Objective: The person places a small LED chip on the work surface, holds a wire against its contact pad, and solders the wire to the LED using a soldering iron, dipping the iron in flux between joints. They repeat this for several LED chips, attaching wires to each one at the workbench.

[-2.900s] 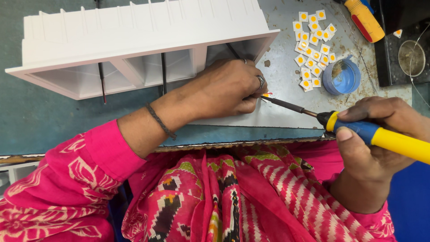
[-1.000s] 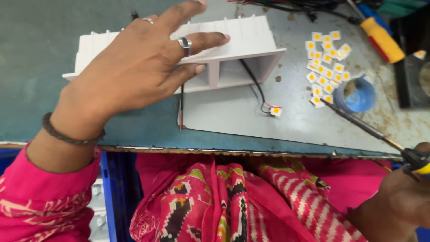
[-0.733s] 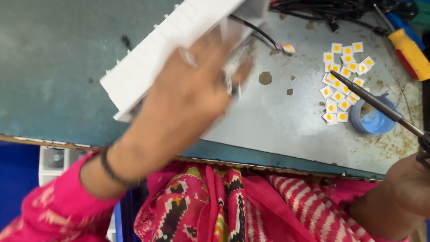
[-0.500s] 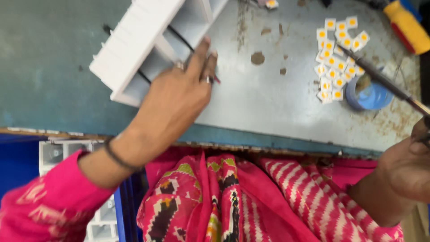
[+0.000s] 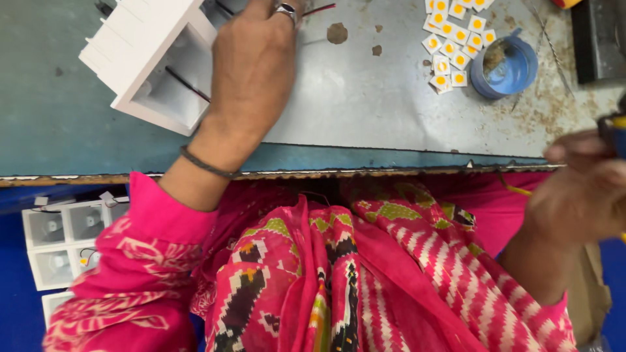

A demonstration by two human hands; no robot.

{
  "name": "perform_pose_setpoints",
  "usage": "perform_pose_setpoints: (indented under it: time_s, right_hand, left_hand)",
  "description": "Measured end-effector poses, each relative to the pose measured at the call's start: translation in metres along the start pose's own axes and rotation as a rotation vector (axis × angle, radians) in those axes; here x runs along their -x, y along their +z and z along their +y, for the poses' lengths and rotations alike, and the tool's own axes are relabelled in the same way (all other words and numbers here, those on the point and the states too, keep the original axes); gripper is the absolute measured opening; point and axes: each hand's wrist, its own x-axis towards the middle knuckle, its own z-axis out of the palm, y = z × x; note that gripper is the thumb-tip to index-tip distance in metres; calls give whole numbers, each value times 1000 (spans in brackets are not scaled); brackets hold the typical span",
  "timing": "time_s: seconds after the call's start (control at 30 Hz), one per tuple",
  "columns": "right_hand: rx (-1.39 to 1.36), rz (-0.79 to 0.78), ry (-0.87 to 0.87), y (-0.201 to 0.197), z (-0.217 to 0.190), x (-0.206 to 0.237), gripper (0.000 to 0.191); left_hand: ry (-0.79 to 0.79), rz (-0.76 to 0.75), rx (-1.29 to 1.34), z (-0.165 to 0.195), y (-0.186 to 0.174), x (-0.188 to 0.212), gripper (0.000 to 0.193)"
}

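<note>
1. Up at the far left of the metal worktop [image 5: 365, 98], the left hand [image 5: 251, 72] lies over the white plastic housing [image 5: 153, 62], fingers curved against its right end where thin black and red wires [image 5: 313, 10] come out; whether it truly clasps the housing I cannot tell.
2. Down at the right edge, the right hand [image 5: 580, 189] is closed around a blurred tool handle [image 5: 613, 130], off the bench.
3. Small square LED chips [image 5: 453, 39] lie loose just beside a blue cup [image 5: 505, 65].
4. Likely risks: a tug on the housing could strain the wires, and a careless sweep could scatter the chips or tip the cup.
</note>
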Motion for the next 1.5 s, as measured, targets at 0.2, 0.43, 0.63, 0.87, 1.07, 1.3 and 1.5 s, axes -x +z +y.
perform_pose_setpoints:
  time_s: [0.2, 0.43, 0.63, 0.87, 1.07, 1.3, 1.5]
  right_hand:
    - [55, -90, -2, 72, -24, -34, 40]
    - [392, -283, -80, 103, -43, -53, 66]
    - [547, -396, -81, 126, -55, -67, 87]
    - [606, -352, -31, 151, -61, -73, 95]
    - [459, -393, -122, 184, -60, -63, 104]
    - [364, -430, -145, 221, -35, -60, 104]
    - [323, -466, -216, 223, -29, -60, 103]
  left_hand:
    - [57, -38, 69, 7, 11, -6, 18]
    - [5, -73, 133, 18, 18, -27, 9]
    - [-41, -39, 360, 12, 9, -19, 8]
    - [-108, -24, 535, 11, 2, -20, 9]
    - [-171, -100, 697, 14, 1, -20, 11]
    - [-232, -194, 679, 13, -2, -23, 15]
    - [-326, -308, 643, 15, -5, -28, 21]
